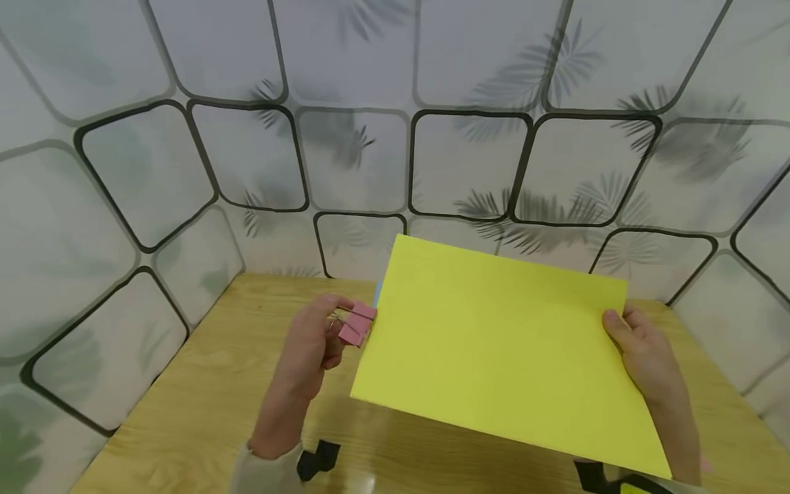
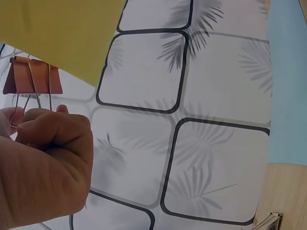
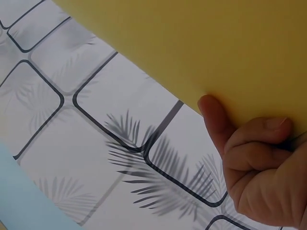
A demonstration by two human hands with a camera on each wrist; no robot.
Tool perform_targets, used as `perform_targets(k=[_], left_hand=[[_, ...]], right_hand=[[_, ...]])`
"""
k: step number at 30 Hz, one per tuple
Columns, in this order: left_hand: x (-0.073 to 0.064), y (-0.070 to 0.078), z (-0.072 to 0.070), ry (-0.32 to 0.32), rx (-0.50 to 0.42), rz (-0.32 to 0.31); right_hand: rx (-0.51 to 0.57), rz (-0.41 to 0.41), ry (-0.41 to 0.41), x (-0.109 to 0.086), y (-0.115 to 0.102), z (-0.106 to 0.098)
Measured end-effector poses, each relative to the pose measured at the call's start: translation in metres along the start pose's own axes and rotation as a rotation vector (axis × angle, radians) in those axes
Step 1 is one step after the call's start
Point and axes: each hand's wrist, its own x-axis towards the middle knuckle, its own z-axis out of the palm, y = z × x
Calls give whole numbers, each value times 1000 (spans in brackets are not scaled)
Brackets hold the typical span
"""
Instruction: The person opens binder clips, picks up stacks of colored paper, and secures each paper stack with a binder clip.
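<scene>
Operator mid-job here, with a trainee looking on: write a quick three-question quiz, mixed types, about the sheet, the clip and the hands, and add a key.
1. True or false: the yellow sheet is held up off the table.
2. In the head view, what colour is the binder clip in the left hand?
A) black
B) pink
C) green
3. Fill in: the right hand grips the yellow sheet by its ____.

Key: 1 true; 2 B; 3 edge.

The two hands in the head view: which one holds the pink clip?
The left hand: its fingers hold the pink clip by the wire handles, whereas the right hand grips the yellow sheet at its edge.
</scene>
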Motion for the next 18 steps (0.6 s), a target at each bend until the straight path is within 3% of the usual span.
perform_targets(k=[4, 11, 18], left_hand=[[2, -5, 1, 19, 0, 54], [5, -9, 2, 125, -30, 129], [6, -9, 3, 193, 36, 157]], right_hand=[[3, 10, -20, 2, 2, 2], [-50, 24, -35, 3, 3, 2], [-29, 36, -48, 4, 4, 4]])
